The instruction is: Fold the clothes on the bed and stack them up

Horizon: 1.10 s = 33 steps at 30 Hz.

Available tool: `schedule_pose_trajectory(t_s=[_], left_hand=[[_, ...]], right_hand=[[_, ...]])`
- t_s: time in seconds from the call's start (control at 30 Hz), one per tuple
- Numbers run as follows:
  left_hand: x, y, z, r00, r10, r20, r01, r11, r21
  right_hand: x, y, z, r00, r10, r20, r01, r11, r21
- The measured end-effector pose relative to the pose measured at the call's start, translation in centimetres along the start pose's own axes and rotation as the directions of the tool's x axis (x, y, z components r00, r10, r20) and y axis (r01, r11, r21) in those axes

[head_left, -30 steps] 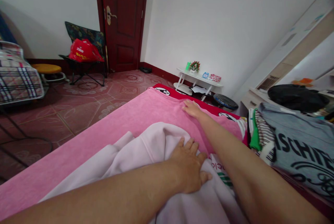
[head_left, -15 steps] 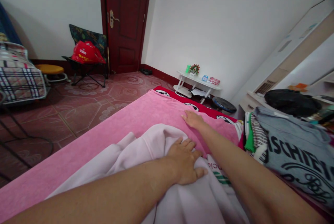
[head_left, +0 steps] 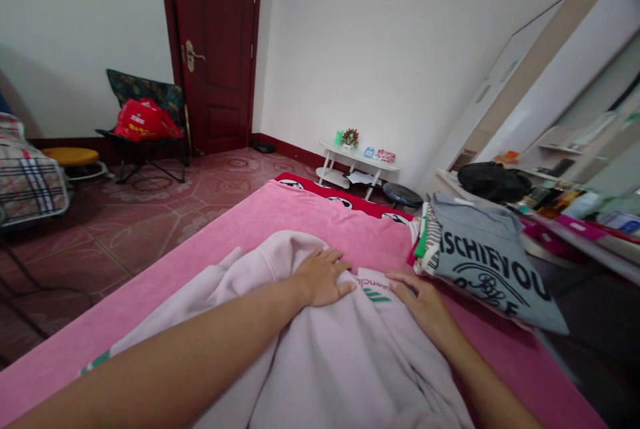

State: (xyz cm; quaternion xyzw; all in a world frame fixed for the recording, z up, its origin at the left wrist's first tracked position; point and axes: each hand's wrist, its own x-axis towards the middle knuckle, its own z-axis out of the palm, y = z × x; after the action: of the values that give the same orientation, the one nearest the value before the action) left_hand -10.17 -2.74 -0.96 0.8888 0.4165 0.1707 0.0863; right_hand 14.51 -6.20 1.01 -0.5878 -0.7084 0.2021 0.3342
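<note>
A pale pink sweatshirt (head_left: 345,362) lies crumpled on a pink blanket (head_left: 235,235) that covers the bed. My left hand (head_left: 323,275) rests flat on the garment's upper part, fingers stretched out toward the right. My right hand (head_left: 423,305) lies flat on the garment's right edge, beside a printed label with green stripes (head_left: 375,287), fingers extended. Neither hand grips anything.
A stack of folded clothes topped by a grey printed T-shirt (head_left: 480,262) sits on the bed's right side. Beyond are a low white table (head_left: 357,162), a folding chair with a red bag (head_left: 143,122), a dark red door (head_left: 215,49) and a cluttered dresser (head_left: 550,202).
My right hand drew back from the far part of the blanket and now lies on the sweatshirt near the label. The view has swung to the right.
</note>
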Motion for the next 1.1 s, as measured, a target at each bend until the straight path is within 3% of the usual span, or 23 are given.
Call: schedule_pose_trajectory(t_s=[0.13,0.23,0.43,0.6,0.77,0.93,1.1], left_hand=[[0.0,0.3,0.1,1.000,0.020,-0.024,-0.019,0.999,0.040],[0.0,0.5,0.1,0.999,0.028,-0.028,-0.027,0.997,0.066],[-0.1,1.0,0.0,0.999,0.033,-0.031,-0.030,0.995,0.094],[-0.1,1.1,-0.1,0.999,0.039,-0.035,-0.036,0.995,0.095],[0.0,0.7,-0.1,0.997,0.064,-0.041,-0.061,0.996,0.067],[0.2,0.4,-0.5,0.998,0.068,-0.016,-0.068,0.997,0.022],[0.1,0.1,-0.9,0.997,0.071,0.006,-0.071,0.997,-0.030]], right_hand=[[-2.3,1.8,0.5,0.986,0.016,-0.164,0.019,0.978,0.208],[-2.6,2.4,0.9,0.975,0.039,-0.220,0.027,0.957,0.288],[-2.9,2.8,0.7,0.969,0.012,-0.247,0.065,0.951,0.302],[-3.1,3.6,0.7,0.945,0.124,-0.302,-0.053,0.971,0.234],[-2.8,4.2,0.6,0.944,0.216,-0.251,-0.163,0.963,0.215],[-2.4,4.3,0.3,0.946,0.243,-0.217,-0.196,0.957,0.216],[-2.8,2.6,0.0,0.963,0.240,-0.126,-0.198,0.940,0.278]])
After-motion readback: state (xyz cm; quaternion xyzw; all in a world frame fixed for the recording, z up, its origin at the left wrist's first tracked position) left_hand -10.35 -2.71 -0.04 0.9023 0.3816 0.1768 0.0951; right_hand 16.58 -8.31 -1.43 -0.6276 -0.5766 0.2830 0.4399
